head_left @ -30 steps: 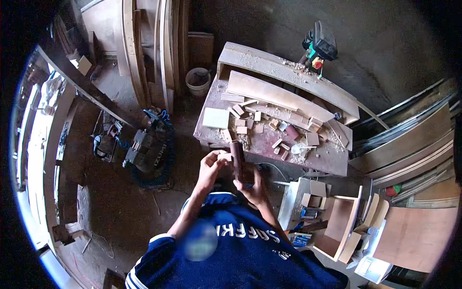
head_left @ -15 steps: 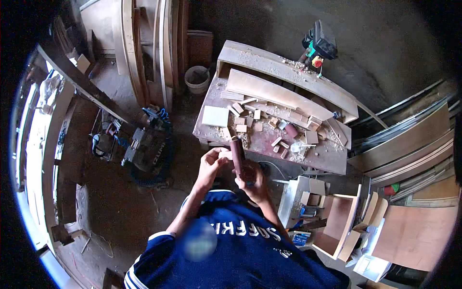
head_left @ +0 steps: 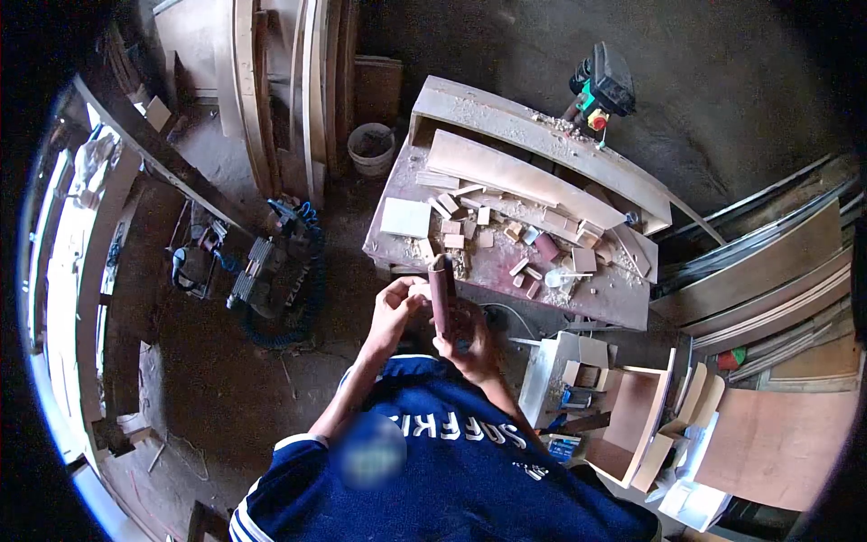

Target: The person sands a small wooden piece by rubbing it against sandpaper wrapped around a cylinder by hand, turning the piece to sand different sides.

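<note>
Maroon curled strip (head_left: 440,303) in hands (head_left: 392,316) (head_left: 471,348), wooden blocks (head_left: 453,241)

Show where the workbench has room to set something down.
The workbench looks mostly bare at its near right corner, beside the clear container. A narrow strip lies between the pale square board and front edge. Small wood blocks crowd the middle.

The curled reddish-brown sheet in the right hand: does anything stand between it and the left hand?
Only the small pale wooden piece pinched in the left hand; whether it touches the curled reddish-brown sheet is unclear. Nothing else visible stands between.
</note>
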A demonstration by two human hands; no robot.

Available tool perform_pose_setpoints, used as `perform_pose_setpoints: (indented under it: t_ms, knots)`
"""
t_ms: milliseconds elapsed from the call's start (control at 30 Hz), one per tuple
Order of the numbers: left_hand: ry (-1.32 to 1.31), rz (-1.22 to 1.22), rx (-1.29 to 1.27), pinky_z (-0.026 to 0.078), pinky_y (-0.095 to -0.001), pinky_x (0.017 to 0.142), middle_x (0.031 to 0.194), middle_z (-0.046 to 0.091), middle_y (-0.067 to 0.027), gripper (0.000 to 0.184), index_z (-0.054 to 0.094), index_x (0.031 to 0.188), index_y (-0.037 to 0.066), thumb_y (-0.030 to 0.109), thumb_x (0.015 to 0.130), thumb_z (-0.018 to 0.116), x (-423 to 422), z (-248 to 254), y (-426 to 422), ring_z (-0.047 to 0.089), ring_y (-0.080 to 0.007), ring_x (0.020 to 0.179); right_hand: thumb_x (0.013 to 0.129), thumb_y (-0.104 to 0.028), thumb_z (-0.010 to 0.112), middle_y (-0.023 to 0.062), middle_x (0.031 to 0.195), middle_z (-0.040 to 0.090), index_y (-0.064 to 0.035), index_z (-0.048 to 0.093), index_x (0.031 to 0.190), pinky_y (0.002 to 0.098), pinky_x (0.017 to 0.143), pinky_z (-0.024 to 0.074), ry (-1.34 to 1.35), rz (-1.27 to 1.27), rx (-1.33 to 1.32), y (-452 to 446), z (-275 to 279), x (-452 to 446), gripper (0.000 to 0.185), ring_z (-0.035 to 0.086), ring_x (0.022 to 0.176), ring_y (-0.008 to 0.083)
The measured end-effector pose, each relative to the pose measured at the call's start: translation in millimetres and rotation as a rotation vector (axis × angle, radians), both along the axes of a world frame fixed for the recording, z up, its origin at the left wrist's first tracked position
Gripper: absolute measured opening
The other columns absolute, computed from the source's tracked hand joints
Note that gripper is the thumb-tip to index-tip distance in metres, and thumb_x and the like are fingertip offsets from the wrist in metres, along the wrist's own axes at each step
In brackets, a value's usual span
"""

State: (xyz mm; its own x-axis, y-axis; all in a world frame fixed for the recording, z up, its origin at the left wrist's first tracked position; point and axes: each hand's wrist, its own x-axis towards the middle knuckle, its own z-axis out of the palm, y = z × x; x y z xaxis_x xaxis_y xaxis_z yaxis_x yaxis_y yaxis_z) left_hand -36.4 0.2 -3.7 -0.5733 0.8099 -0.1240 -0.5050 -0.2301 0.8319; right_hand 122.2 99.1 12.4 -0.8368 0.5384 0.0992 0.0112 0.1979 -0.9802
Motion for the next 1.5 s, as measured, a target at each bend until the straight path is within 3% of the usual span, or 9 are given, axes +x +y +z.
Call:
perform_pose_setpoints:
  t_ms: [33,133,267,433,833,1067,1133,1367,1500]
  knots:
    - [-0.034,-0.008,-0.003,0.049,-0.0236,0.079,0.099,0.065,-0.0038,0.032,0.058,0.111,0.0,0.017,0.085,0.068,-0.6,-0.8,-0.1,0.061,-0.009,0.088,0.076,-0.026,0.077,0.0073,0.105,0.06,-0.0039,0.041,0.13,0.0308,0.082,0.0486,-0.022,-0.037,0.152,3.8,-5.8,-2.9,0.069,0.058,0.091,0.0139]
    - [-0.007,0.023,0.063,0.047,-0.0237,0.083,0.099,0.065,-0.0042,0.03,0.058,0.11,-0.001,0.015,0.086,0.066,-1.8,-1.7,2.6,0.06,-0.0095,0.09,0.076,-0.023,0.075,0.0075,0.103,0.059,-0.0049,0.042,0.13,0.0304,0.08,0.0488,0.078,0.047,-0.39,-3.5,6.5,-3.3,0.065,0.058,0.09,0.0139]
    - [-0.009,0.028,-0.005,0.047,-0.0231,0.08,0.098,0.066,-0.0034,0.026,0.059,0.109,0.0,0.013,0.087,0.064,0.1,-5.9,4.4,0.06,-0.0086,0.088,0.077,-0.021,0.073,0.0067,0.1,0.06,-0.0061,0.044,0.127,0.0289,0.076,0.0493,0.016,0.011,-0.044,1.5,-11.6,-3.1,0.059,0.057,0.086,0.0127]
    - [-0.082,0.0,0.042,0.048,-0.0233,0.08,0.098,0.066,-0.0031,0.024,0.059,0.108,0.001,0.013,0.088,0.063,2.1,0.2,7.3,0.061,-0.0085,0.087,0.077,-0.024,0.075,0.0048,0.099,0.059,-0.0039,0.047,0.121,0.029,0.08,0.0477,0.055,-0.007,-0.23,-4.3,14.5,-0.9,0.056,0.057,0.086,0.0124]
    - [0.0,-0.029,-0.034,0.046,-0.0218,0.079,0.096,0.065,-0.0025,0.029,0.059,0.109,0.001,0.018,0.086,0.066,8.1,-4.0,10.6,0.059,-0.0075,0.087,0.078,-0.017,0.071,0.0083,0.103,0.061,-0.0059,0.044,0.125,0.0321,0.08,0.0487,-0.026,-0.116,0.136,0.2,0.0,8.2,0.055,0.06,0.087,0.0155]
    - [-0.036,-0.066,-0.047,0.047,-0.0231,0.081,0.1,0.065,-0.0037,0.035,0.058,0.111,-0.001,0.022,0.086,0.068,17.9,-11.4,4.4,0.06,-0.0091,0.091,0.075,-0.019,0.074,0.0082,0.101,0.063,-0.0054,0.041,0.127,0.0315,0.081,0.0487,-0.019,-0.124,0.046,-2.2,-26.2,22.0,0.063,0.06,0.09,0.0159]
    - [-0.015,-0.06,-0.032,0.047,-0.0232,0.082,0.1,0.065,-0.0039,0.034,0.059,0.11,-0.001,0.022,0.086,0.067,19.0,-8.1,3.1,0.06,-0.0095,0.092,0.074,-0.018,0.074,0.0086,0.1,0.063,-0.005,0.041,0.127,0.0318,0.081,0.0487,0.041,-0.061,-0.286,-11.1,7.6,19.6,0.065,0.06,0.088,0.0166]
    - [-0.011,-0.063,-0.009,0.049,-0.024,0.083,0.099,0.066,-0.0058,0.037,0.058,0.111,-0.001,0.025,0.087,0.067,25.2,-17.1,1.8,0.062,-0.0106,0.09,0.073,-0.018,0.076,0.0079,0.111,0.058,-0.004,0.048,0.125,0.0361,0.091,0.0443,-0.068,-0.212,-0.09,-14.0,-27.5,33.6,0.061,0.056,0.102,0.0206]
    - [-0.016,-0.09,-0.065,0.051,-0.029,0.083,0.099,0.065,-0.007,0.041,0.057,0.111,-0.002,0.029,0.086,0.069,25.3,-17.0,-0.5,0.063,-0.0136,0.09,0.072,-0.011,0.074,0.0043,0.098,0.059,-0.0044,0.047,0.12,0.0301,0.081,0.047,-0.043,-0.164,-0.048,-19.2,-18.6,34.8,0.056,0.057,0.089,0.0139]
